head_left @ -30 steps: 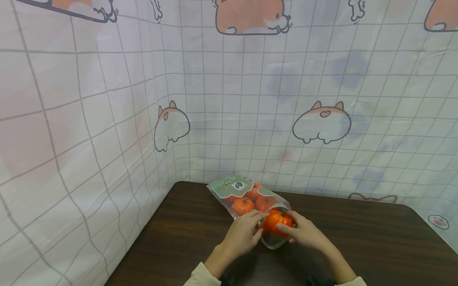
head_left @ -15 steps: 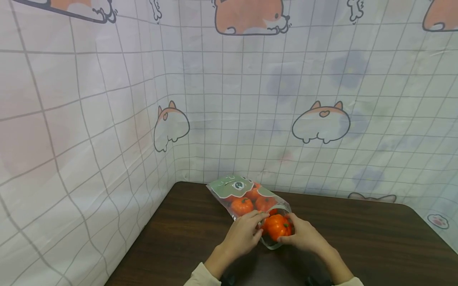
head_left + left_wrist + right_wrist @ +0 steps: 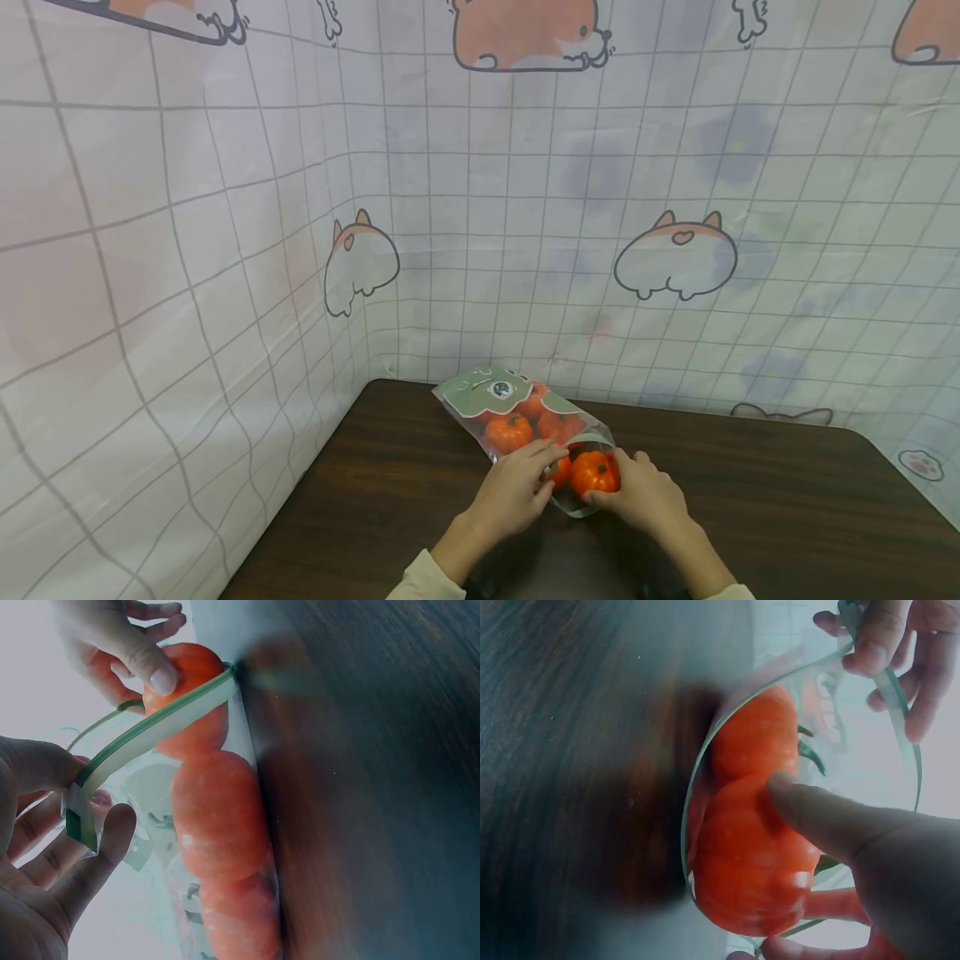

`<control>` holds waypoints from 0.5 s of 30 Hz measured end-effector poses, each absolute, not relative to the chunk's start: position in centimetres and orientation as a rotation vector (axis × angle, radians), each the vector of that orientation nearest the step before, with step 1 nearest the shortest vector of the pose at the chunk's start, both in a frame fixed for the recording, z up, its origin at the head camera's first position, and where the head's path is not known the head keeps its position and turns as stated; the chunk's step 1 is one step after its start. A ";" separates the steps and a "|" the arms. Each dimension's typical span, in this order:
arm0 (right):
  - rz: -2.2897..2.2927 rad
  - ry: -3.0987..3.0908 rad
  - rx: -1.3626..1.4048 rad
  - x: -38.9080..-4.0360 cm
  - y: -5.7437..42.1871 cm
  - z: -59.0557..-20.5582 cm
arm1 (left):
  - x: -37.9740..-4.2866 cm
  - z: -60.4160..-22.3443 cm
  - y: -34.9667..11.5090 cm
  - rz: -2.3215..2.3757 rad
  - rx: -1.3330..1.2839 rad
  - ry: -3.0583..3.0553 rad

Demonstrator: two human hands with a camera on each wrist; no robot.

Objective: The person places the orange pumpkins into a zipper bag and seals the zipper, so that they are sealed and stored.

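A clear plastic bag (image 3: 480,387) with a green printed panel lies on its side, its mouth toward me. Several orange pumpkins (image 3: 510,433) are inside it. My left hand (image 3: 513,487) pinches the bag's green-edged rim (image 3: 150,731) between thumb and fingers, and the mouth gapes. Just within the mouth sits the nearest pumpkin (image 3: 754,859), with another pumpkin (image 3: 757,735) behind it. My right hand (image 3: 648,496) grips this nearest one, thumb (image 3: 825,814) across its side and fingers curled behind. Its stem is partly hidden by the hand.
The bag rests on a dark wood-grain table (image 3: 750,492). A white gridded cloth (image 3: 510,275) with dog drawings hangs behind the table and along its left side.
The right hand has brought the nearest pumpkin down and slightly right in the bag's mouth; its stem has turned out of the head view. The left hand has stayed at the rim.
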State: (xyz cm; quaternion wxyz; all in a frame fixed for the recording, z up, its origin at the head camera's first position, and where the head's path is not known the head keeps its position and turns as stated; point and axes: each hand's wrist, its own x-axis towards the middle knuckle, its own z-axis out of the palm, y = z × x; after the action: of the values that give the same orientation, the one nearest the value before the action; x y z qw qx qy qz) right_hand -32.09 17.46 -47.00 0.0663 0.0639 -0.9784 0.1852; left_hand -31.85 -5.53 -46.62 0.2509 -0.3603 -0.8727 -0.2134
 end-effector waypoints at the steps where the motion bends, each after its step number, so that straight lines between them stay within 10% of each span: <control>1: 0.546 -2.948 0.187 -32.1 17.5 -47.0 | -31.8 -46.6 -5.5 -0.572 -0.981 -2.369; 15: 0.650 -2.845 0.206 -32.1 17.2 -47.1 | -31.9 -47.0 -5.3 -0.557 -0.983 -2.365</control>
State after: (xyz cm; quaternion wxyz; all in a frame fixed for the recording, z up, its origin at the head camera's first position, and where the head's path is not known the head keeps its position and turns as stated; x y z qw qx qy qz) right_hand -32.11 17.18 -47.06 0.1079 0.0699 -0.9668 0.2210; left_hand -31.89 -5.30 -47.00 0.2573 -0.3624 -0.8719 -0.2055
